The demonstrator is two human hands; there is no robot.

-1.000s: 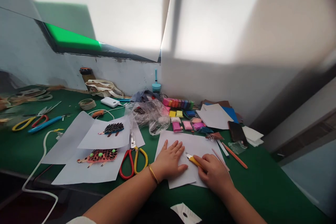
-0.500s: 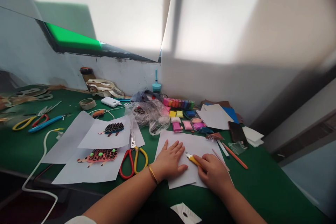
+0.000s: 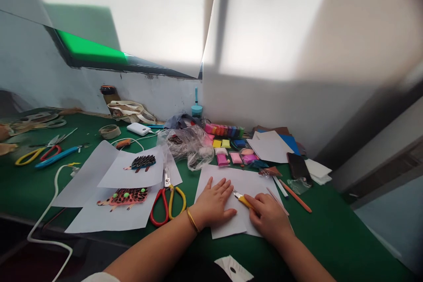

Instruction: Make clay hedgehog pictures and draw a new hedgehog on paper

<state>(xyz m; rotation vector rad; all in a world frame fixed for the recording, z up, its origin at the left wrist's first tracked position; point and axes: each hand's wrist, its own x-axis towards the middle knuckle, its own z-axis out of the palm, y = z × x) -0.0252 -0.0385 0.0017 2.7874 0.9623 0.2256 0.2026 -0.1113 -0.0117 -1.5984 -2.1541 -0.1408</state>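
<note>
My left hand [image 3: 215, 202] lies flat with its fingers stretched out, pressing on a sheet of white paper [image 3: 228, 228]. In my right hand [image 3: 269, 218] is a yellow utility knife [image 3: 244, 201], its blade pointing left toward my left fingertips and resting at the paper. A thin pinkish stick [image 3: 276, 200] lies beside my right hand, partly hidden by it. Left of my left forearm are scissors [image 3: 168, 200] with one red and one yellow handle. Farther left, sheets bear a black hedgehog figure [image 3: 143, 161] and a pink hedgehog figure [image 3: 127, 196].
Clay packets [image 3: 236, 157] and a clear plastic bag [image 3: 188, 143] lie behind the paper. A dark phone [image 3: 299, 168] and an orange stick [image 3: 295, 196] are at the right. More scissors [image 3: 39, 152] and a white cable [image 3: 49, 202] lie at the left.
Both hands and the knife hold nearly the same place. At the far left edge, a blurred tan shape has shifted into view.
</note>
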